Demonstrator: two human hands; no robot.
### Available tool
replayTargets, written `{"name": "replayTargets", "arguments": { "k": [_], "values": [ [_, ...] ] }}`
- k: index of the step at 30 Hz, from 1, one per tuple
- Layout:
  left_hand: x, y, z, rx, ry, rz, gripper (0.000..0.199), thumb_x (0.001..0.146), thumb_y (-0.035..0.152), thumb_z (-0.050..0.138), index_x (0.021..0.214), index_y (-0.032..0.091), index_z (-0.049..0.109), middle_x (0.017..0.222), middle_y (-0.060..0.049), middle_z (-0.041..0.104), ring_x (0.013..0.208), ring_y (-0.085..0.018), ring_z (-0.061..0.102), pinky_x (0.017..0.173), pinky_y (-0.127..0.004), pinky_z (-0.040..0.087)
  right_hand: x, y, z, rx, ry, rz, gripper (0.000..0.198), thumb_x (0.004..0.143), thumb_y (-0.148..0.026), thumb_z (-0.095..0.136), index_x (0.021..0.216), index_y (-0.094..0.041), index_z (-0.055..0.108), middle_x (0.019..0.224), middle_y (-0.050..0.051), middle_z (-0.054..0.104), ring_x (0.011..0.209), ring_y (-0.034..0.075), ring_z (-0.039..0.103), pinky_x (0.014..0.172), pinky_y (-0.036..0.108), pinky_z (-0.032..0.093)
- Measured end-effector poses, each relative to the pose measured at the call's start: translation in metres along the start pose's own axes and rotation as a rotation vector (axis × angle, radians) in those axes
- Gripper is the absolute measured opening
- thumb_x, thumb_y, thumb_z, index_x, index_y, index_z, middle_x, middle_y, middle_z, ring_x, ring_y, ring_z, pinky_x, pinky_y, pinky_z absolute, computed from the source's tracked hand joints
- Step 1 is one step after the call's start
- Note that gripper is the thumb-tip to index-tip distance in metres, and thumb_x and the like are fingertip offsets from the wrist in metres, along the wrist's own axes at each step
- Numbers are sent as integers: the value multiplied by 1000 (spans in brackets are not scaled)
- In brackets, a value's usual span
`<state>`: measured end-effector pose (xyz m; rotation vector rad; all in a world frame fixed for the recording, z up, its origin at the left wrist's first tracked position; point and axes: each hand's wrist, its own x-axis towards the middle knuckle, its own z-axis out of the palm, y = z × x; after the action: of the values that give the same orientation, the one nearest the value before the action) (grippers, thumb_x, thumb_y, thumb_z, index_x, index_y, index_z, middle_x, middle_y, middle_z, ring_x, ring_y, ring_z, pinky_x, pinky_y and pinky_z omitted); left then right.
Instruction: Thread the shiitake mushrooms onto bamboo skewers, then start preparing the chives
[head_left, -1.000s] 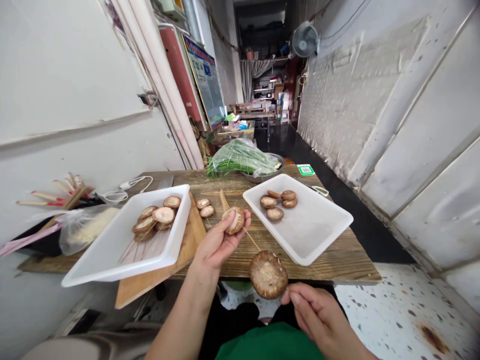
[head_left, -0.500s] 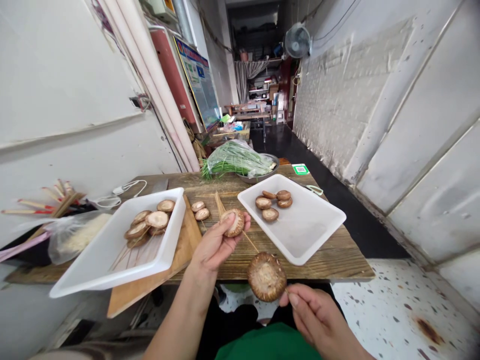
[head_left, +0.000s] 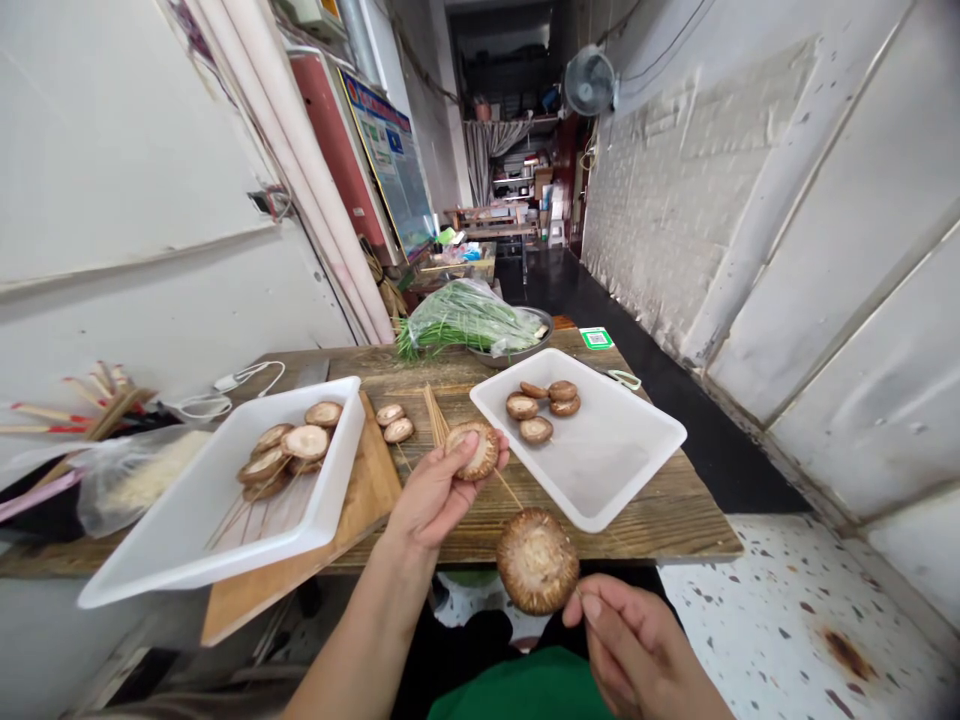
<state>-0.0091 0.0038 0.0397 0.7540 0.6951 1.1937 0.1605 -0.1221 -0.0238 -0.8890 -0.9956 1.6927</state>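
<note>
Wooden table (head_left: 660, 528) ahead. Your left hand (head_left: 429, 500) grips one mushroom (head_left: 486, 455); your right hand (head_left: 630, 625) pinches the skewer (head_left: 510, 489), fingertips (head_left: 592, 608) just beside the nearer mushroom (head_left: 537, 560). Both appear light, soft, tearable: hold across their width.

the bench (head_left: 675, 510) was lit softly and evenly, and the large mushroom (head_left: 538, 562) nearest the lens was recorded clearly. the far end of the room (head_left: 502, 60) was left dim, and the space beneath the bench was darkened by shadow. pale glints were thrown back by the plastic bag (head_left: 480, 310). toward the edges the walls (head_left: 847, 250) were stretched and tilted, and the sticks (head_left: 112, 412) at left were slightly blurred.
</note>
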Motion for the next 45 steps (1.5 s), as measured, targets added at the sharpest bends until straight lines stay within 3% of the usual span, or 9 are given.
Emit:
{"name": "replayTargets", "arguments": {
  "k": [10, 18, 21, 24, 27, 33, 38, 41, 45],
  "values": [
    [-2, 3, 1, 19, -12, -35, 13, 77, 9, 56, 84, 9, 68, 90, -13, 69, 85, -21, 64, 80, -33, 53, 0, 2, -1, 6, -10, 4, 43, 79, -58, 52, 78, -15, 50, 36, -15, 23, 31, 1, 13, 33, 15, 13],
    [-1, 4, 3, 6, 28, -74, 14, 79, 9, 54, 87, 11, 66, 94, -12, 68, 83, -18, 63, 75, -28, 52, -3, -1, -1, -100, 13, -46, 41, 84, -55, 46, 80, -15, 50, 40, -13, 24, 34, 3, 15, 35, 16, 15],
    [-1, 6, 1, -105, 1, -126, 21, 83, 27, 52, 92, 12, 64, 92, -11, 66, 82, -19, 62, 71, -32, 52, -3, -4, -3, -349, 16, -174, 37, 90, -48, 38, 81, -15, 52, 43, -11, 25, 37, 5, 21, 38, 18, 18],
    [0, 11, -3, -175, -58, -197, 39, 83, 47, 45, 95, 14, 62, 77, -9, 64, 67, -17, 60, 58, -29, 50, -2, -7, -7, -714, -6, -424, 27, 93, -32, 35, 81, -16, 53, 50, -6, 36, 42, 8, 35, 42, 20, 28],
    [2, 14, -10, -138, -101, -234, 33, 83, 41, 48, 98, 14, 62, 73, -7, 62, 65, -15, 59, 57, -26, 49, 2, -9, -12, -1009, -49, -622, 19, 90, -18, 34, 82, -18, 51, 62, 1, 53, 49, 11, 48, 50, 22, 36],
    [5, 15, -26, -125, 15, -228, 21, 84, 26, 50, 74, 11, 60, 80, -11, 65, 84, -22, 63, 82, -39, 49, 12, -17, -25, -1366, -37, -726, 20, 87, -11, 32, 84, -18, 51, 64, 4, 60, 54, 16, 57, 51, 25, 36],
    [2, 19, -35, -114, -126, -391, 29, 84, 30, 48, 99, 7, 60, 96, -17, 65, 100, -30, 59, 91, -52, 41, 17, -21, -26, -1590, -88, -789, 21, 83, -7, 33, 87, -16, 51, 58, 4, 60, 48, 18, 56, 46, 27, 31],
    [0, 20, -38, -113, -84, -317, 29, 83, 30, 50, 95, 5, 60, 99, -20, 65, 102, -30, 58, 92, -48, 42, 15, -15, -23, -1503, -80, -736, 20, 85, -9, 33, 87, -17, 51, 62, 4, 61, 50, 18, 57, 48, 26, 33],
    [-4, 18, -39, -177, -54, -215, 24, 83, 21, 49, 97, 5, 60, 106, -22, 63, 107, -31, 55, 91, -51, 42, 9, -7, -20, -1148, -104, -507, 22, 92, -18, 29, 84, -18, 50, 64, 1, 57, 53, 13, 53, 51, 22, 36]
  ]
}}
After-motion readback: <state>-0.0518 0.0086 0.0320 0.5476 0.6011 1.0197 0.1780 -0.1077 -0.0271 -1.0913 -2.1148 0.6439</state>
